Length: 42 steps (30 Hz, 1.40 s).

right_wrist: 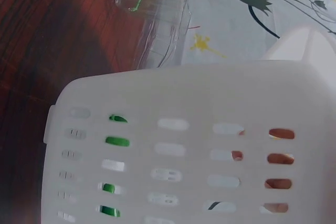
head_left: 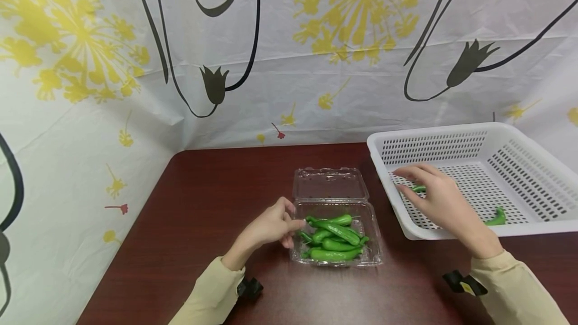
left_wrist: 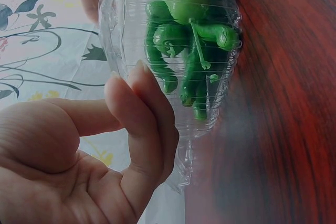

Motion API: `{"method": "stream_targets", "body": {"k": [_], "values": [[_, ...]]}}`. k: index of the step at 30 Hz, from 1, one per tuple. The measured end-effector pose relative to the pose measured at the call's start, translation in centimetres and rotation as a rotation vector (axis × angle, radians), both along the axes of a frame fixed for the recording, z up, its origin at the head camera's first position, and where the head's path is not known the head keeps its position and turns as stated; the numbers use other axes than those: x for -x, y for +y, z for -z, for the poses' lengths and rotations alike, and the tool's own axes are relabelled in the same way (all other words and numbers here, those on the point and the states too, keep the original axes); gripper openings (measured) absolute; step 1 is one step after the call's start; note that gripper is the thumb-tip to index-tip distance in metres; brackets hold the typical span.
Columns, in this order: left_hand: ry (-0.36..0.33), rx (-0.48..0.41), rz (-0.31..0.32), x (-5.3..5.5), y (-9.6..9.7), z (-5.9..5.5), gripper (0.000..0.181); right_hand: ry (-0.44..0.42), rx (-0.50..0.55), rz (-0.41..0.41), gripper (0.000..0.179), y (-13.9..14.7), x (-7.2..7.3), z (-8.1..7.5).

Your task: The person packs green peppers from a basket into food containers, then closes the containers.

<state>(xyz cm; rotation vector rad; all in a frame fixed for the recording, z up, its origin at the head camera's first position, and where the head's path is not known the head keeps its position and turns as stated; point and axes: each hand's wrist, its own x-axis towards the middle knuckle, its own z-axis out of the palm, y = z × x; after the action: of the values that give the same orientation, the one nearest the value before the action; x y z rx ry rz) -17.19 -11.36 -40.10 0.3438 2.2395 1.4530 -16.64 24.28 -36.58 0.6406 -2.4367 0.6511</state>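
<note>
A clear plastic clamshell container (head_left: 377,245) stands on the table with its lid (head_left: 330,184) folded back. Several green peppers (head_left: 336,232) lie in its base. My left hand (head_left: 273,224) is at the container's left wall, with curled fingers and thumb holding the rim; in the left wrist view its fingertips (left_wrist: 116,77) are at the plastic edge. Over the left part of a white basket (head_left: 393,199) hovers my right hand (head_left: 433,197), thumb and fingers apart, holding nothing. A green pepper (head_left: 419,188) lies below these fingers. Another pepper (head_left: 496,217) rests near the basket's front wall.
The dark red wooden table (head_left: 226,179) runs under everything. A patterned white cloth (head_left: 271,64) hangs behind and to the left. In the right wrist view the slotted basket wall (right_wrist: 199,93) covers most of the right hand.
</note>
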Motion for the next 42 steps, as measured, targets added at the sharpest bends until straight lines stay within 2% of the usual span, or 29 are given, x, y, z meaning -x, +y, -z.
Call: {"method": "stream_targets", "body": {"k": [7,29,42], "values": [[0.001,0.010,0.000,0.0,0.0,0.0,0.040,-0.016,-0.008,0.005,0.036,0.3,0.1,0.1],[-0.002,0.011,-0.002,0.0,0.0,0.0,0.040,-0.160,-0.058,0.084,0.037,2.0,0.8,0.4],[-0.002,-0.002,-0.008,0.0,0.1,0.0,0.039,-0.194,-0.056,0.106,0.038,2.5,1.1,0.5]]}}
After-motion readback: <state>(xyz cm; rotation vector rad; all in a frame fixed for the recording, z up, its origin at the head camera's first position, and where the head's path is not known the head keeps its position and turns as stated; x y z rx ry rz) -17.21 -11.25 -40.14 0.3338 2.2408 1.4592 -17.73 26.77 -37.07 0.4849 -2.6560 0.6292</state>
